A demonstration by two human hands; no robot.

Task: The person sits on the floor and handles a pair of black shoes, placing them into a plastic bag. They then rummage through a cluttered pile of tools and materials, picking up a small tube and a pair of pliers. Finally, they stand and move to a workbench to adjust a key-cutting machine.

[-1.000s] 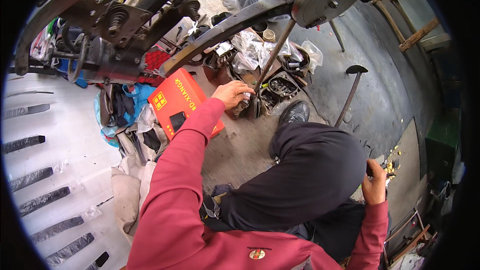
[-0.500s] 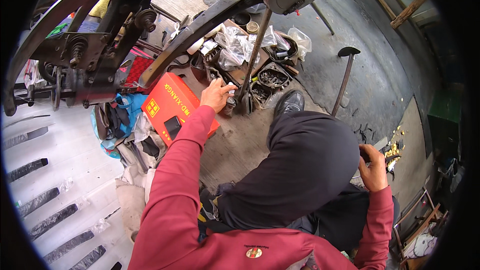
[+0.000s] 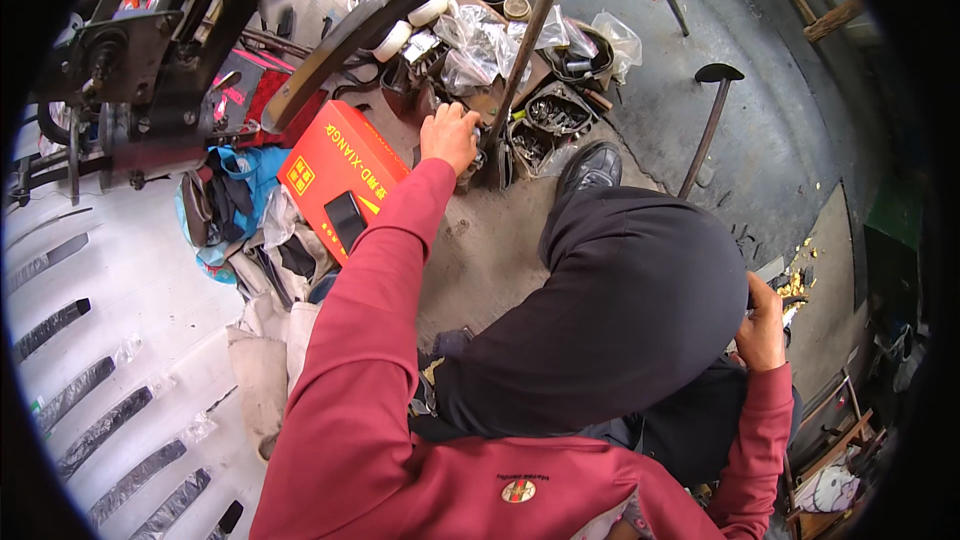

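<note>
My left hand (image 3: 449, 138) reaches among open pouches beside a metal rod (image 3: 525, 38), its fingers curled over a small object I cannot make out. A pouch of small metal parts (image 3: 548, 115) and crumpled plastic bags (image 3: 475, 45) lie around it. Below the hand is a red box (image 3: 325, 145) with a black phone (image 3: 343, 215) lying on it. My right hand (image 3: 762, 325) is beside my dark-trousered knee (image 3: 650, 290), fingers closed around something mostly hidden. My shoe (image 3: 590, 168) stands on the floor near the pouches.
A black metal machine (image 3: 120, 90) with a curved arm hangs over the upper left. A T-shaped metal post (image 3: 705, 140) stands right, near a wooden frame (image 3: 830, 20). Cloth and bags (image 3: 235, 200) are heaped left, beside a pale sheet with wrapped black strips (image 3: 75, 390).
My left hand has moved up and slightly left, deeper among the pouches, its fingers more bent. My right hand has shifted a little, up and right, in the picture. The view has tilted.
</note>
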